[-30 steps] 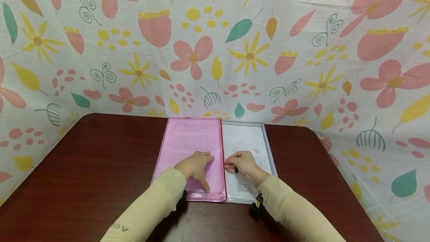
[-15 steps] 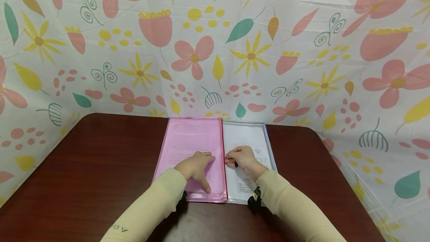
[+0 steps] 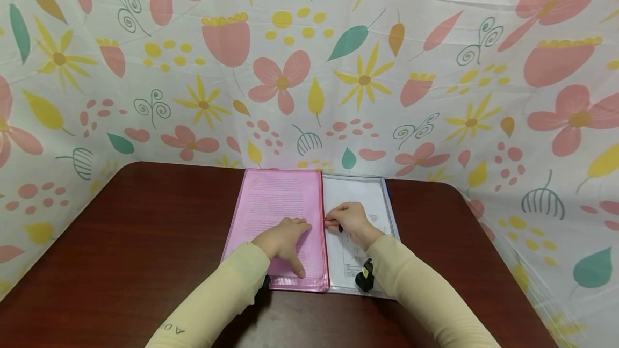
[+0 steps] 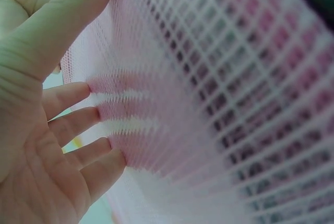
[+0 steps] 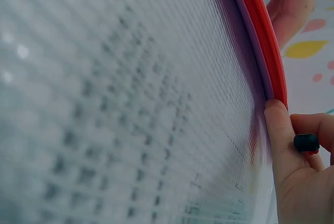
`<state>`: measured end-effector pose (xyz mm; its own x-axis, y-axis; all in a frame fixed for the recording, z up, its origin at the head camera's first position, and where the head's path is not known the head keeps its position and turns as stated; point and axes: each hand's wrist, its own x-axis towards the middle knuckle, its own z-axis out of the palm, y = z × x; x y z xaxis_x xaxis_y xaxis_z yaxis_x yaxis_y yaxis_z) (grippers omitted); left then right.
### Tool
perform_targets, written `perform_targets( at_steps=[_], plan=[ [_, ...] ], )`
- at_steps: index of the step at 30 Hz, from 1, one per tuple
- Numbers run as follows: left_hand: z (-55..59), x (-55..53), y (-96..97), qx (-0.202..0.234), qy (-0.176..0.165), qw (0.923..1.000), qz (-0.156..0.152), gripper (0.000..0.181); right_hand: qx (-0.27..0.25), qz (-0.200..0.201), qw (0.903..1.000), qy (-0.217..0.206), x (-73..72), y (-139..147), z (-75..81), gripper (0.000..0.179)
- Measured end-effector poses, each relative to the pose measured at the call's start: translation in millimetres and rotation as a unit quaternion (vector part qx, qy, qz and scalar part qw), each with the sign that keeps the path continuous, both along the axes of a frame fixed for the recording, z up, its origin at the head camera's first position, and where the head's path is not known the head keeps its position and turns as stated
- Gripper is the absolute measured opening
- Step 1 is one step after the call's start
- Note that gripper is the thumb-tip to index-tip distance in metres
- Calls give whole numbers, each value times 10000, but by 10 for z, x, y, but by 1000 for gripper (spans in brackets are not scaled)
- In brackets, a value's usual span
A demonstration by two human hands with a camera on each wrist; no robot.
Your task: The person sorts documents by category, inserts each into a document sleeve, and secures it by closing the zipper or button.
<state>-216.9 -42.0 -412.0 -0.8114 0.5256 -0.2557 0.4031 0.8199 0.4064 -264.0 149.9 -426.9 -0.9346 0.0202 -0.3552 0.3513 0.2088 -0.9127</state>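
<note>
A pink mesh zipper document bag [image 3: 278,197] with printed sheets inside lies flat on the table. Its red zipper [image 5: 263,36] runs up the right edge. My left hand [image 3: 286,240] rests on the bag, fingers and thumb spread. At the right edge my right hand [image 3: 354,223] pinches the zipper pull [image 5: 306,142]; the pull's black end sticks out between the fingers, while its slider is hidden. Under that hand lies a white mesh document bag [image 3: 355,189] with a printed sheet, its left side next to the pink bag. Whether the two bags overlap I cannot tell.
The dark brown table [image 3: 145,230] extends to both sides of the bags. A flower-patterned cloth [image 3: 309,69] hangs right behind the table's far edge. A black wrist device [image 3: 365,275] sits on the right wrist over the white bag.
My right hand has slid along the pink bag's right edge, away from me, with the zipper pull in its fingers. The left hand stays in place on the pink bag.
</note>
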Motion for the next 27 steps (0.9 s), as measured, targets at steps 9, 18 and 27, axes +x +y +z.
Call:
perform_targets(
  at_steps=[9, 18, 27],
  plan=[
    [-9, -15, -1, 1, -21, 10000, 16, 118, 18, -30, 9999, 101, -103, -12, 7, 17],
    [-6, -22, 0, -21, -8, 10000, 56, 118, 16, -45, 9996, 283, -201, -31, 24, 18],
    [-33, -24, -1, -102, 21, 9999, 17, 119, 54, -155, 9992, 377, -313, -55, 6, 17]
  ],
)
